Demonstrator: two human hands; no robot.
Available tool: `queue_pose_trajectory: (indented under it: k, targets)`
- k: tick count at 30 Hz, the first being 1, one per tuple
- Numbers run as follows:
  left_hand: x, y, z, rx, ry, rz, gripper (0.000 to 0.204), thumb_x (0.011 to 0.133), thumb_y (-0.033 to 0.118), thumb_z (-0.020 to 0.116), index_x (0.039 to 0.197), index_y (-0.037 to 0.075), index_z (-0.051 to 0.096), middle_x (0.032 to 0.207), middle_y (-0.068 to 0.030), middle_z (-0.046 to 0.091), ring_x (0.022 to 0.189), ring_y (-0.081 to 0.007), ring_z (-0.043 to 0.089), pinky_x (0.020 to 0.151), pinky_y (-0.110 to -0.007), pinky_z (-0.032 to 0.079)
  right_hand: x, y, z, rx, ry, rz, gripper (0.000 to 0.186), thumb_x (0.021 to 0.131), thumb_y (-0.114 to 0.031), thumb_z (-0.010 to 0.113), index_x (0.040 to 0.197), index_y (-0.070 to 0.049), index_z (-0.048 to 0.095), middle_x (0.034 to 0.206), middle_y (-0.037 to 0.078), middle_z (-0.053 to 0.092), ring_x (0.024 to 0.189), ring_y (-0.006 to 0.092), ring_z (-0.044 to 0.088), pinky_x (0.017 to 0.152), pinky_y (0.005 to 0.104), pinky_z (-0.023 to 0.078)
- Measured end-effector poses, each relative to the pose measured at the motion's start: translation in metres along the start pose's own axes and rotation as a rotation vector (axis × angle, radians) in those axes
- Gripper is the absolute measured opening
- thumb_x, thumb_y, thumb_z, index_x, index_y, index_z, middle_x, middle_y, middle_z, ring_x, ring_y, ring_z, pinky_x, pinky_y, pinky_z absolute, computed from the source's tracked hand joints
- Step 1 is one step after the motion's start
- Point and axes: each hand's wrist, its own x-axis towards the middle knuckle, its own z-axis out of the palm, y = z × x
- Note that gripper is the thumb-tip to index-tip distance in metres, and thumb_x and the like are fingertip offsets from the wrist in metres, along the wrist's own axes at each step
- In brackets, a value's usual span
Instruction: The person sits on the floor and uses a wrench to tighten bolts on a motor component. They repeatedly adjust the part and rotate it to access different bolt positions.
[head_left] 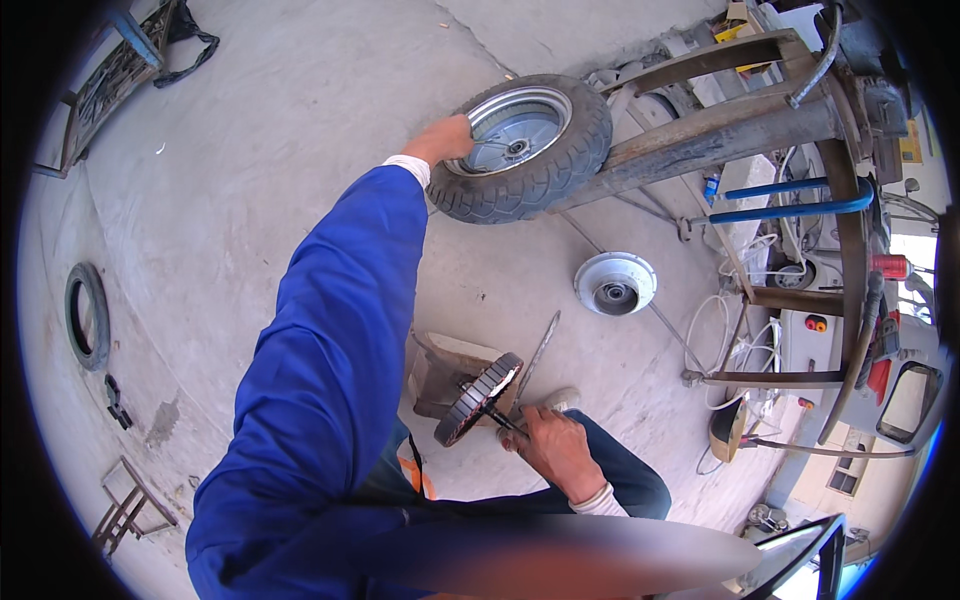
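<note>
Currently the left hand (440,140) is clamped on the rim edge of one wheel (520,145), which leans tilted against a rusty frame (720,135); its hub faces up toward the camera. Below the wheel, the right hand (555,450) is closed around the shaft of one motor core (478,398), its axis running slantwise toward the hand. One round cover (615,283) lies flat below the wheel. One loose tyre (87,315) lies far left.
</note>
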Motion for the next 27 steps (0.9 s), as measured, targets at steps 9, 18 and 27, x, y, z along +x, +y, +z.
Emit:
queue_pose_trajectory:
  k: [9,18,27]
  targets:
    - [-0.023,0.118,-0.021,-0.324,-0.083,0.163,0.089,0.087,0.064,0.068,0.129,-0.014,0.059,0.123,-0.0326,0.065,0.119,-0.0411,0.063,0.099,-0.048,0.048,0.002,0.0,-0.007,-0.015,0.021,0.007,0.033,0.085,-0.032,0.078,0.099,-0.006,0.062,0.088,0.012,0.068,0.083,0.0303,0.072,0.068,0.0418,0.057]
    - [-0.064,0.183,0.027,-0.009,0.12,0.15,0.114,0.07,0.053,0.088,0.146,-0.012,0.034,0.134,-0.0363,0.053,0.128,-0.0447,0.056,0.1,-0.053,0.051,-0.003,0.007,-0.005,-0.017,0.081,-0.013,0.032,0.085,-0.031,0.077,0.096,-0.006,0.061,0.087,0.011,0.068,0.083,0.0297,0.072,0.067,0.0417,0.057]
    - [-0.06,0.19,0.016,0.055,0.114,0.177,0.11,0.072,0.049,0.084,0.149,-0.011,0.033,0.131,-0.0372,0.058,0.122,-0.047,0.06,0.104,-0.047,0.049,-0.013,0.019,0.001,0.042,0.052,0.053,0.036,0.084,-0.031,0.075,0.102,-0.002,0.063,0.09,0.018,0.07,0.086,0.0368,0.071,0.073,0.0465,0.058]
